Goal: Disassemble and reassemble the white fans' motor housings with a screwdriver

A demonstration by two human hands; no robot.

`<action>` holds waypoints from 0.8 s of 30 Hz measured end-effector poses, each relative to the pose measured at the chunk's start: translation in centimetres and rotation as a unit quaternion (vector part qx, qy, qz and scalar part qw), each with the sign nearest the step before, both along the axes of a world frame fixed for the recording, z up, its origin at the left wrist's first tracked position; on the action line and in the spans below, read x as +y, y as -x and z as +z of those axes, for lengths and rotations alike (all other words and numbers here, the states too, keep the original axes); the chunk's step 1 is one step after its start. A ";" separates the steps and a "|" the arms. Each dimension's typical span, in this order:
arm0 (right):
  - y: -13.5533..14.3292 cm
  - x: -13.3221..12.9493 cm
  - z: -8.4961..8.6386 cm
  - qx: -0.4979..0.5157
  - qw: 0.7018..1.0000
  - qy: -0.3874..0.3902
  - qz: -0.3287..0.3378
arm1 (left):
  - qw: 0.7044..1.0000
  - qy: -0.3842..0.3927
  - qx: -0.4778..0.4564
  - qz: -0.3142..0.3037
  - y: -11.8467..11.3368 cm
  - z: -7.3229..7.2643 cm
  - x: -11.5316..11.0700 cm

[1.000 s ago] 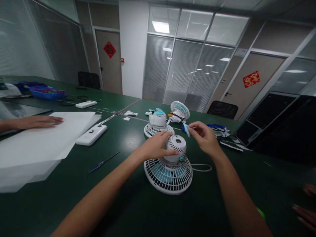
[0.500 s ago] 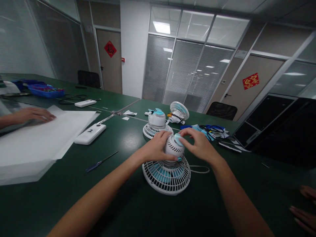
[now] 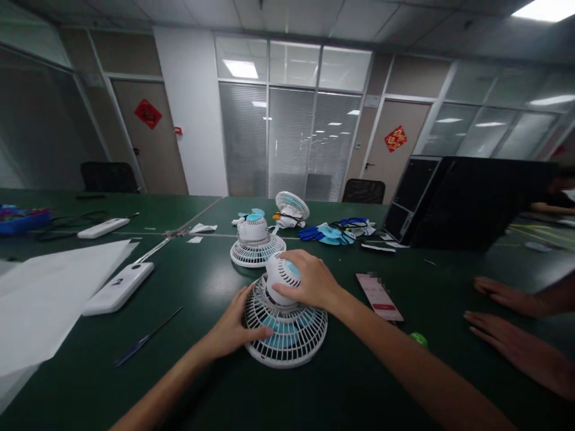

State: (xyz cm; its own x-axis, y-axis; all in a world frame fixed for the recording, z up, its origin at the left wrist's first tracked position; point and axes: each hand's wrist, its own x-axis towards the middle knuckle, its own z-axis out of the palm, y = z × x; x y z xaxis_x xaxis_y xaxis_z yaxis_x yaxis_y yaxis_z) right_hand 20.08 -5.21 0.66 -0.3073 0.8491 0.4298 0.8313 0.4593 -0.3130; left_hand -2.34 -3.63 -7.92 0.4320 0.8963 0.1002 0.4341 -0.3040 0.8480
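Observation:
A small white fan (image 3: 287, 350) with light-blue blades lies grille-down on the green table in front of me. My left hand (image 3: 233, 326) grips the left side of its round grille, thumb over the wires. Wrapped over the white motor housing on top is my right hand (image 3: 314, 280), fingers at the far side and thumb at the near side; a light-blue piece shows partly beneath it. Just behind stands a second fan (image 3: 253, 232), also grille-down, with a light-blue part on top. Farther back a third fan (image 3: 291, 206) has its grille tilted upward.
Left are white sheets (image 3: 67, 287), a white power bank (image 3: 121, 288) marked 2 and a screwdriver (image 3: 148, 337). Blue gloves (image 3: 330, 232) and cables lie behind right, near a large black case (image 3: 471, 200). A phone (image 3: 380, 296) and another person's hands (image 3: 516, 341) are at right.
My left hand has gone from the motor housing down to the grille. My right hand has shifted from the light-blue knob to around the housing. The view has turned right.

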 end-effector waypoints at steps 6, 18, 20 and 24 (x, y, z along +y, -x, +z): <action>-4.3 -3.9 2.4 -0.002 1.000 -0.018 0.010 | 0.989 0.110 -0.055 -0.087 -3.0 -0.3 -5.5; -18.5 -12.0 8.7 -0.073 0.986 -0.016 -0.146 | 0.958 0.018 -0.182 -0.223 -18.7 1.2 -9.6; -20.9 -12.5 9.0 -0.079 0.981 -0.005 -0.179 | 0.951 0.019 -0.200 -0.233 -21.9 1.6 -9.7; -24.8 -13.7 8.5 -0.064 0.969 0.012 -0.238 | 0.951 0.052 -0.189 -0.239 -26.5 1.9 -10.1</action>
State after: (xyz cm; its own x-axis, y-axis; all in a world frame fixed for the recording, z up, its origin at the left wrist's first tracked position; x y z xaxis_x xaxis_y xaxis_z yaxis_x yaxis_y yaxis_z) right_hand 44.89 -18.87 9.17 0.0733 0.9171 0.3918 0.9798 0.0070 -0.1996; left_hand 24.12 -13.75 -6.02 0.7433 0.6201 0.2509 -0.0746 -0.2959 0.9523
